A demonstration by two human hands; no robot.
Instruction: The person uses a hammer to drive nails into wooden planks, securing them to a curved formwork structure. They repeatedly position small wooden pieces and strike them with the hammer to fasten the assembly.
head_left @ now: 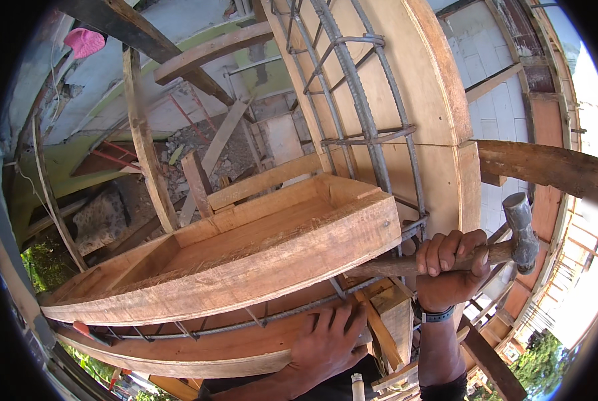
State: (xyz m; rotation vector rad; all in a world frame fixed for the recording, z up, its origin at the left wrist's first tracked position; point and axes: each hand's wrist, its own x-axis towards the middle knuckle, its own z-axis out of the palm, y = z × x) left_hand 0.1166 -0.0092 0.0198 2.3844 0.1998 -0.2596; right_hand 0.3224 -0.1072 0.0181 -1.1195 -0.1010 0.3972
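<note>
My right hand [451, 262] is closed around the wooden handle of a hammer [524, 235], whose grey metal head points right. Part of the handle passes near the end of the upper wooden formwork panel [245, 277], a framed plywood panel. Below that panel, my left hand [329, 339] lies over the lower formwork board [245, 355], its fingers bent and apart. Its fingertips reach toward the rebar [225, 326] running between the panel and the board. Whether they press on the board or just rest there is unclear.
An upright rebar cage [362, 87] stands against a tall plywood form [412, 67]. A tool with an orange-red handle [80, 329] lies at the trough's left end. Timber props [145, 134] stand beyond, over rubble [192, 144]. A rough beam [539, 167] juts out at right.
</note>
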